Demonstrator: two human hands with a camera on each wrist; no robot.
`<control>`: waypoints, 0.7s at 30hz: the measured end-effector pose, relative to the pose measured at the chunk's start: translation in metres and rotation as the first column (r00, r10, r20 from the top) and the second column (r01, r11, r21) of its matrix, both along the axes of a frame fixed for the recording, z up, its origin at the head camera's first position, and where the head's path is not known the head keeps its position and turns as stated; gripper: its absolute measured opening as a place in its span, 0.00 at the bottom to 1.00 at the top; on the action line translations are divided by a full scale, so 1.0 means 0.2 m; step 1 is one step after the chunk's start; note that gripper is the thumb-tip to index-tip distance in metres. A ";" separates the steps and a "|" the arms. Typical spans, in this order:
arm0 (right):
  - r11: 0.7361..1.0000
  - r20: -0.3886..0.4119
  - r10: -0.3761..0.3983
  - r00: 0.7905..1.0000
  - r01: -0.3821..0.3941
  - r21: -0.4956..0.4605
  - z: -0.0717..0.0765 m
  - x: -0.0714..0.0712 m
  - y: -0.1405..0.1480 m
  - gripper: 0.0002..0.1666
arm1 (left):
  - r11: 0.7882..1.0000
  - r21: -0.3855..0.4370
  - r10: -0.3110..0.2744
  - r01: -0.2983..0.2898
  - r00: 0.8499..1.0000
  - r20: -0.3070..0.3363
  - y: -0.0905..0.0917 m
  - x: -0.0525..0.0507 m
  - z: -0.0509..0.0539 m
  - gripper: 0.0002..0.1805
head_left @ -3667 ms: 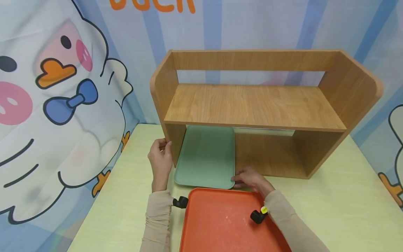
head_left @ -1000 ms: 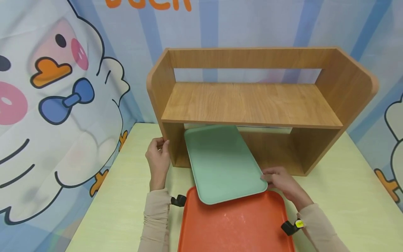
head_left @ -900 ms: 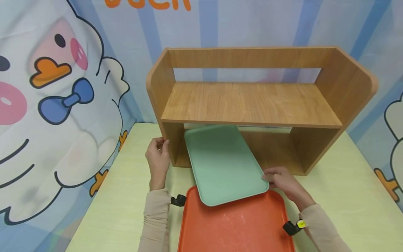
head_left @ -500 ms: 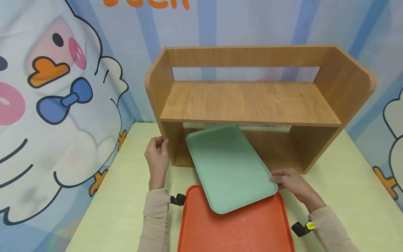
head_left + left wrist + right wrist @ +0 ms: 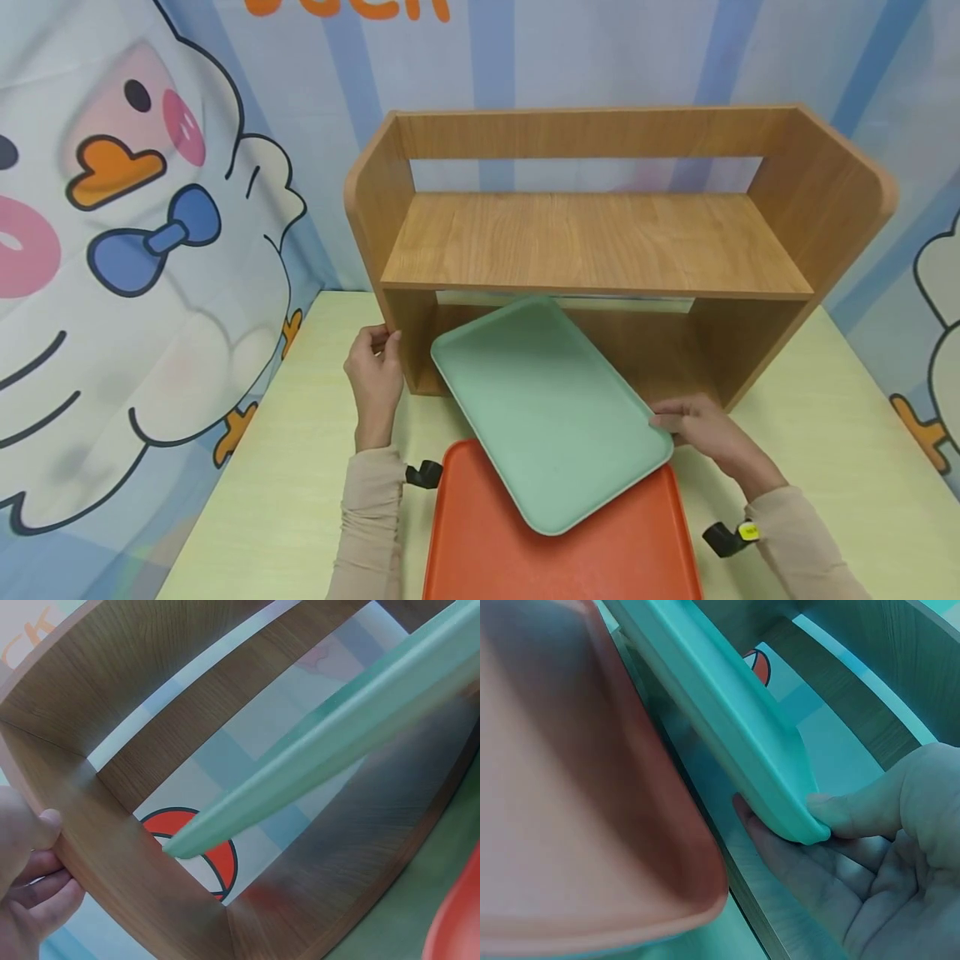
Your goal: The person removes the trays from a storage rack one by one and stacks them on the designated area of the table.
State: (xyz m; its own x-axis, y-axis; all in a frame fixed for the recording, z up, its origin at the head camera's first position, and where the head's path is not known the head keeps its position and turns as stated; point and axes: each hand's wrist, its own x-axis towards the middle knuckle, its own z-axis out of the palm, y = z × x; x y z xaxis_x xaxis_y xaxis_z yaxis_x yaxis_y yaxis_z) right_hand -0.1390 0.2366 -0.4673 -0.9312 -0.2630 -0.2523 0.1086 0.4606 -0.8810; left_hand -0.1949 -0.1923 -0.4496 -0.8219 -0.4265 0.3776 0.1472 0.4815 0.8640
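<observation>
A green tray [image 5: 555, 408] slants out of the lower level of a wooden shelf unit [image 5: 600, 242]. My right hand [image 5: 708, 429] pinches its near right corner. In the right wrist view, the thumb lies over the rim of the green tray [image 5: 727, 727] with fingers beneath. The near part hangs over an orange tray [image 5: 562, 558] on the table; in the left wrist view the green tray [image 5: 315, 750] is raised off the bottom board. My left hand [image 5: 375, 375] holds the front edge of the shelf's left side panel [image 5: 112, 855], its fingers bent.
The yellowish table [image 5: 285, 467] extends to both sides of the shelf unit. The upper shelf board [image 5: 600, 242] runs above the green tray's far end. A duck-print cloth [image 5: 210, 333] hangs behind and to the left. A black wrist camera [image 5: 425, 474] sits by the left sleeve.
The green tray, first lying straight in the shelf's lower left, has come forward over the orange tray and turned. My right hand has moved right with its corner; my left hand has stayed at the panel.
</observation>
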 end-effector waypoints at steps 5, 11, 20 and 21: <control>1.000 0.008 0.026 1.000 -0.026 -0.007 0.00 0.00 0.01 0.21 | 1.000 -0.004 0.000 0.000 1.000 0.004 0.00 0.00 0.01 0.11; 0.997 0.000 0.079 0.997 -0.079 -0.014 -0.01 0.00 0.04 0.22 | 1.000 -0.018 0.003 -0.003 1.000 0.028 0.00 0.00 0.01 0.11; 0.991 0.002 0.130 0.992 -0.130 0.012 0.00 0.01 0.07 0.21 | 1.000 -0.030 0.006 -0.004 0.998 0.069 0.00 0.01 0.04 0.11; 0.990 0.002 0.137 0.991 -0.137 0.019 0.00 0.00 0.07 0.21 | 0.999 -0.032 0.006 -0.004 0.997 0.071 -0.01 0.00 0.04 0.11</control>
State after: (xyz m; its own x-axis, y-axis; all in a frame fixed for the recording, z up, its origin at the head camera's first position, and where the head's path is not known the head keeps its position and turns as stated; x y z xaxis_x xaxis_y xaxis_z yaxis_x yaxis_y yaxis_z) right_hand -0.1381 0.2504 -0.4668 -0.8865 -0.3834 -0.2591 0.0439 0.4878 -0.8719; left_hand -0.1940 -0.1934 -0.4421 -0.8449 -0.4195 0.3320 0.0834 0.5097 0.8563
